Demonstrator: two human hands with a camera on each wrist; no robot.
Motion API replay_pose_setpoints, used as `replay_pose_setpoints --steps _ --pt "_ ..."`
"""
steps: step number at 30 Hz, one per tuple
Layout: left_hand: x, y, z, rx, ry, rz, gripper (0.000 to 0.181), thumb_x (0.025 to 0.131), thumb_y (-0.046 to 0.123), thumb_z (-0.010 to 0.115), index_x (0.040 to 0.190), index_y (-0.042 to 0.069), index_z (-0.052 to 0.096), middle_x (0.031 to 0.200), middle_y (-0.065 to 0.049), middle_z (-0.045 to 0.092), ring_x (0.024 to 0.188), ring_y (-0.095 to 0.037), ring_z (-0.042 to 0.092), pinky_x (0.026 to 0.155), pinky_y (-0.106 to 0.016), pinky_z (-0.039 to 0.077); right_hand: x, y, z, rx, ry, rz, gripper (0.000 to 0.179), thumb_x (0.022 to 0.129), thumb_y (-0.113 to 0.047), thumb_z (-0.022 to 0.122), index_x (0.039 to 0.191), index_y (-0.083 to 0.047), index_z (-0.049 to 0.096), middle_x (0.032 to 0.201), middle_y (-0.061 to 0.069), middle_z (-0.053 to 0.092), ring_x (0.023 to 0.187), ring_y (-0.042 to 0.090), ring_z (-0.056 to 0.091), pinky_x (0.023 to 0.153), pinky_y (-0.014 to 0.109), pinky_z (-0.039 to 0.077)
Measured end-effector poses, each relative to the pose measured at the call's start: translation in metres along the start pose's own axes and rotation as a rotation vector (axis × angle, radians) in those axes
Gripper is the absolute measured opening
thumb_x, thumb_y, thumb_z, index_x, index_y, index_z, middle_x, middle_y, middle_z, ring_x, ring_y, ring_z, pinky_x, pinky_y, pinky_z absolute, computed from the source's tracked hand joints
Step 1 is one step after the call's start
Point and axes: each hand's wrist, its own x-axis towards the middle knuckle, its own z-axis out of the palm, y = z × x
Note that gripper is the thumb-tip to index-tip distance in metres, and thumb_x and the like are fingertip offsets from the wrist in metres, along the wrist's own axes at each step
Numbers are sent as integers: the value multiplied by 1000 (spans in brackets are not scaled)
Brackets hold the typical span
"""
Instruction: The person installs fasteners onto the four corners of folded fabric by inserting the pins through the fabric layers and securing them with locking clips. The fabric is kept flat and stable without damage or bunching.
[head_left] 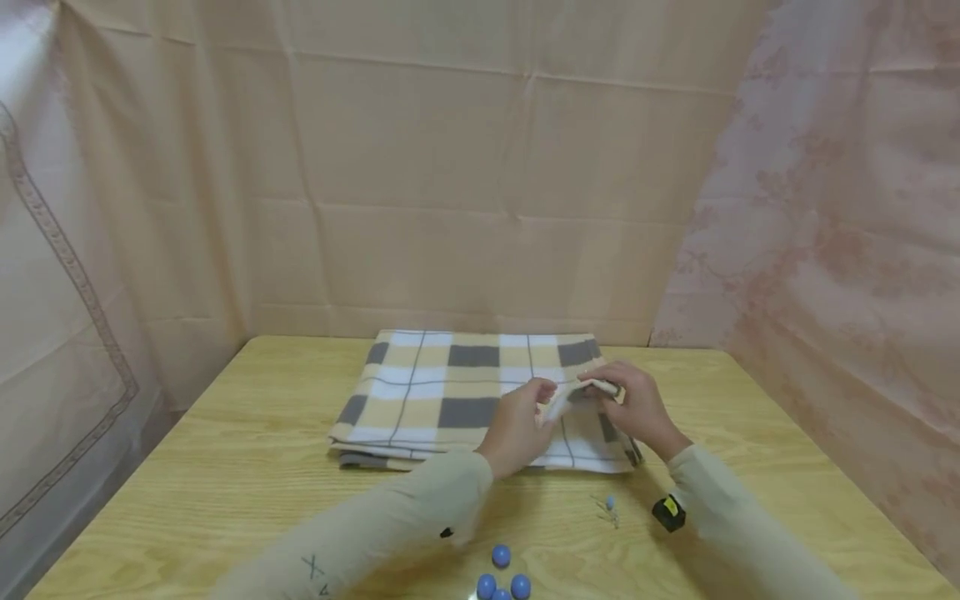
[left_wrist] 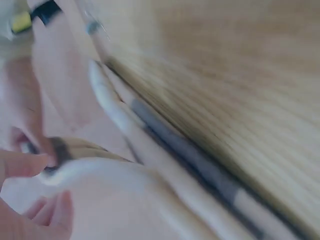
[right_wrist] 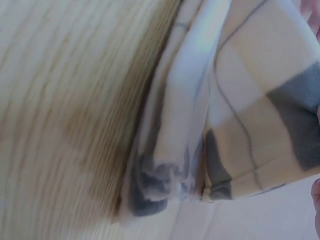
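Note:
A folded plaid blanket (head_left: 472,358) in white, beige and grey lies on the wooden table. At its front right, the corner of the top layer is raised and turned up. My right hand (head_left: 636,408) pinches that raised corner, its fingers curled over the edge. My left hand (head_left: 517,425) is beside the lifted fold, thumb and fingers apart around the white edge in the left wrist view. The stacked layers of the blanket's side (right_wrist: 175,115) show in the right wrist view, with the lifted flap (right_wrist: 260,100) standing away from them.
Several blue balls (head_left: 501,556) are grouped at the table's near edge. A small thin sprig-like object with a blue tip (head_left: 610,503) lies in front of the blanket's right side. Hanging cloth (head_left: 480,167) closes off the back and sides of the table (head_left: 247,450).

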Motion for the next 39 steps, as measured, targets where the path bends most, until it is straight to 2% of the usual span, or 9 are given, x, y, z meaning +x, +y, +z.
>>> replay_pose_setpoints --steps 4,8,10,12,19,25,30,33,39 --pt "-27 9 -21 155 -258 30 34 84 9 70 118 9 63 116 -6 70 105 -18 66 89 -24 54 -4 -2 -4 -30 -27 16 33 67 15 75 87 -11 76 82 3 72 77 9 54 64 18 44" --pt "-52 5 -38 280 -561 137 24 85 16 72 109 15 69 110 5 72 103 -6 65 89 -17 52 -5 -2 -6 -41 -47 7 32 67 14 74 85 -13 75 81 0 72 77 5 51 61 18 44" --pt "-64 1 -43 318 -659 174 21 85 21 72 106 17 71 108 9 72 101 -2 65 87 -14 51 -6 -2 -6 -36 -49 -3 33 67 15 74 85 -13 75 81 0 71 77 5 51 61 19 45" --pt "-73 -3 -47 335 -707 197 20 84 23 73 103 17 72 105 10 73 98 0 66 84 -12 51 -8 -2 -5 -31 -48 -10 35 66 16 73 85 -13 75 80 0 71 77 5 51 60 19 45" --pt "-85 -13 -46 404 -697 303 12 81 23 76 93 21 76 89 15 74 74 11 58 66 -1 42 -12 -1 -5 -14 -42 -7 38 65 18 73 87 -13 75 79 -1 71 75 3 48 58 18 42" --pt "-85 -15 -46 393 -695 335 11 83 16 74 93 19 76 89 12 75 74 11 58 66 1 42 -11 0 -5 -9 -35 -8 36 65 16 73 87 -12 76 79 1 72 75 4 50 59 19 43" --pt "-78 -16 -47 310 -678 259 12 87 12 68 97 13 75 94 7 75 80 7 62 70 -3 47 -11 0 -6 3 -40 -8 36 66 16 74 87 -12 76 79 1 72 74 5 49 58 17 41" --pt "-66 -17 -49 224 -627 204 15 90 12 65 102 9 73 98 1 75 83 4 64 74 -5 49 -12 0 -6 15 -51 -20 35 67 16 73 89 -11 76 81 1 73 74 7 51 57 20 42" --pt "-29 -24 -48 -25 -470 -13 18 94 13 60 106 5 70 98 -7 75 86 -10 68 75 -14 53 -11 0 -6 9 -61 -39 35 67 17 74 90 -10 76 82 1 73 77 7 52 61 20 45"
